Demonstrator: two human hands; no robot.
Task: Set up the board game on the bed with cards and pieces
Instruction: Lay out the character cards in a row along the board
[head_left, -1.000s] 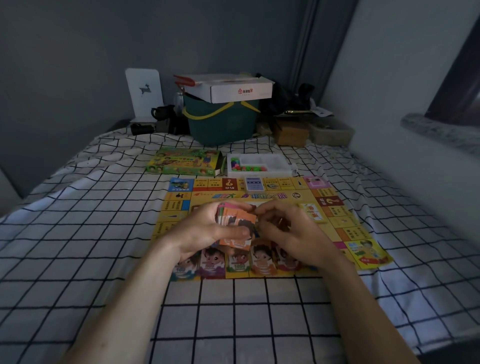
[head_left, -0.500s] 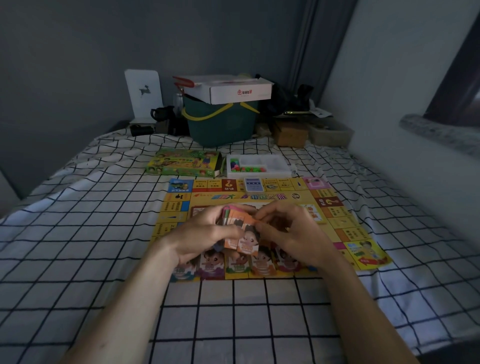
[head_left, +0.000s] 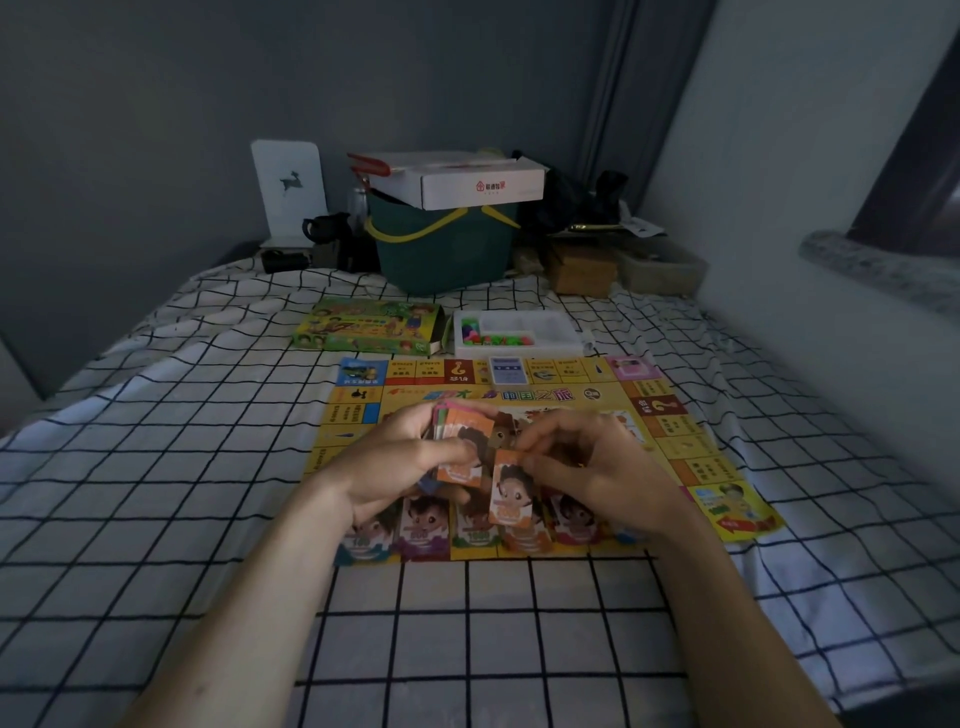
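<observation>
While both hands work above the game board (head_left: 691, 441), the scene reads as follows.
Left hand (head_left: 400, 462): fingers and thumb curled round a stack of cards (head_left: 460, 441), held upright over the middle of the board.
Right hand (head_left: 587, 462): thumb and fingertips pinch the top edge of a single card (head_left: 511, 493), which hangs just beside the stack, face toward the camera.
Game board: lies flat on the bed (head_left: 156, 467), on the checked sheet, with a row of character pictures along its near edge.
Blue card deck (head_left: 505, 370): rests on the far edge of the board.
Game box (head_left: 369, 327): green, on the bed just beyond the board's far left corner.
Pieces tray (head_left: 514, 332): white, beside the game box, with small coloured pieces in its compartments.
Green bucket (head_left: 441, 249): stands at the head of the bed, a white carton (head_left: 467, 182) on top.
</observation>
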